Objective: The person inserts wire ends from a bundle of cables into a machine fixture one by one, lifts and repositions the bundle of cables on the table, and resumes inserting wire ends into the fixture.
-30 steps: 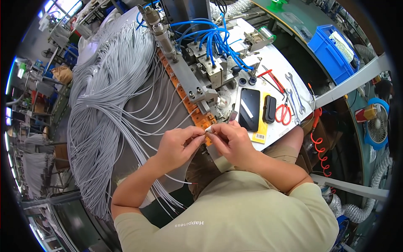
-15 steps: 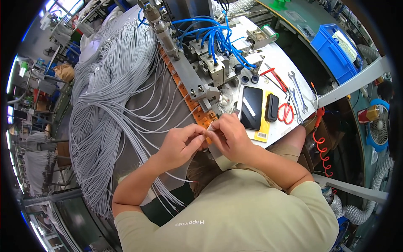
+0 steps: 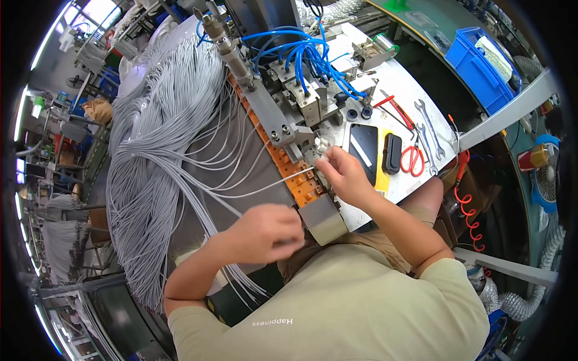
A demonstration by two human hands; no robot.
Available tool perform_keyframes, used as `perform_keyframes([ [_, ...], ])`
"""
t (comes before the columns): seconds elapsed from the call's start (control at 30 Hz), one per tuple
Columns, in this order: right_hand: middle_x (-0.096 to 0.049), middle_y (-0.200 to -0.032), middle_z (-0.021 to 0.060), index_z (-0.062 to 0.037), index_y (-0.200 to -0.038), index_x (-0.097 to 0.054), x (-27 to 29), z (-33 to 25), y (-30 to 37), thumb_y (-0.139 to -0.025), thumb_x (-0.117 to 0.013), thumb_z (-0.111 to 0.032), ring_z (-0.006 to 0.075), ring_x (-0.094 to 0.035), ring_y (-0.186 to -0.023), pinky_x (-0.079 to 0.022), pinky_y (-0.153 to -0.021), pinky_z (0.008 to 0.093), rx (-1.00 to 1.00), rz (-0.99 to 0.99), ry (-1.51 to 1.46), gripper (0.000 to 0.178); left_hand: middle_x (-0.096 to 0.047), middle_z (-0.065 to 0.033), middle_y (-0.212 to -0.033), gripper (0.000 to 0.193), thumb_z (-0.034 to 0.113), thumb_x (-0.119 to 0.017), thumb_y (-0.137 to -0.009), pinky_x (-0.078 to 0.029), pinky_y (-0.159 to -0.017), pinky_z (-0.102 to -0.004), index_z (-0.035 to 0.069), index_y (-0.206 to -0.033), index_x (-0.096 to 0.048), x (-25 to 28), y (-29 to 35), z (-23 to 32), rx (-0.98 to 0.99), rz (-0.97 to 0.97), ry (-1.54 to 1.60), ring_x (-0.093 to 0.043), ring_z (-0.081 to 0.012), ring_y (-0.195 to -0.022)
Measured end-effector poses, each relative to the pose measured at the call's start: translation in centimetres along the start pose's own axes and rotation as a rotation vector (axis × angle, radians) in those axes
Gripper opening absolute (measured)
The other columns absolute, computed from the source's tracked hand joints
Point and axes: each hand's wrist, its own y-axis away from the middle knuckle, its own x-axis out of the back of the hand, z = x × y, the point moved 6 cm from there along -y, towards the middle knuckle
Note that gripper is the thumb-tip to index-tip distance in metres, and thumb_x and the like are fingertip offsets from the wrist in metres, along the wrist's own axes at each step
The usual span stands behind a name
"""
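My right hand point(image 3: 346, 175) is closed in a pinch at the end of a grey cable point(image 3: 271, 188), beside the metal head of a machine point(image 3: 289, 139). That cable crosses above an orange slotted rail point(image 3: 299, 180); the very tip is hidden at my fingers. My left hand point(image 3: 268, 233) hovers left of the rail's near end, by a grey metal block point(image 3: 322, 218). Motion blurs its fingers, so I cannot tell what they hold. Several other grey cables run from a big bundle point(image 3: 162, 120) to the rail.
Blue air tubes point(image 3: 310, 51) loop over the machine. On the white table to the right lie a black phone point(image 3: 361, 150), a black case point(image 3: 392, 153), red-handled scissors point(image 3: 413, 161), wrenches point(image 3: 428, 129) and pliers point(image 3: 400, 113). A blue bin point(image 3: 481, 72) stands farther right.
My hands were together over the rail's near end and are now apart. The right moved forward to the machine head with a cable end; the left dropped back toward me.
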Motion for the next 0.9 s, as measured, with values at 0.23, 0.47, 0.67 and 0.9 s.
perform_keyframes([
  [0.23,-0.055,-0.066,-0.0003,-0.0025,-0.087,-0.056,-0.8,0.0,-0.9,-0.095,-0.066,-0.021,0.0071,-0.046,-0.058,-0.038,-0.052,0.0277,-0.011,-0.06,0.116,0.022,-0.068,-0.0083,-0.095,0.012,0.005,-0.071,-0.081,-0.054,-0.064,-0.0328,0.003,-0.093,-0.068,1.4,0.6,-4.7,0.394,0.421,-0.015,-0.066,-0.0254,-0.073],
  [0.47,-0.057,-0.064,0.0023,-0.0017,-0.091,-0.059,-1.0,1.4,-1.4,-0.098,-0.061,-0.022,0.008,-0.049,-0.057,-0.039,-0.052,0.0279,-0.055,-0.033,0.091,0.022,-0.07,-0.0104,-0.105,0.011,0.004,-0.07,-0.084,-0.055,-0.062,-0.0328,0.003,-0.095,-0.068,1.6,0.3,-4.0,0.295,0.489,-0.313,-0.068,-0.0211,-0.074],
  [0.67,-0.057,-0.064,0.0044,-0.0011,-0.095,-0.06,-0.3,-0.7,0.8,-0.099,-0.06,-0.02,0.0074,-0.049,-0.059,-0.04,-0.053,0.0289,0.055,0.071,0.107,0.019,-0.071,-0.0099,-0.102,0.011,0.002,-0.068,-0.086,-0.054,-0.059,-0.0299,0.001,-0.097,-0.068,1.7,1.0,-4.4,0.334,0.647,-0.049,-0.068,-0.0167,-0.069],
  [0.9,-0.06,-0.065,0.0056,-0.0027,-0.098,-0.062,-2.0,-7.3,5.8,-0.09,-0.069,-0.006,0.016,-0.054,-0.056,-0.041,-0.059,0.0327,0.577,0.103,0.369,0.011,-0.072,-0.0056,-0.085,0.013,-0.001,-0.067,-0.088,-0.051,-0.064,-0.0215,-0.002,-0.101,-0.069,1.4,1.1,-5.4,0.495,0.585,0.405,-0.065,-0.0074,-0.071],
])
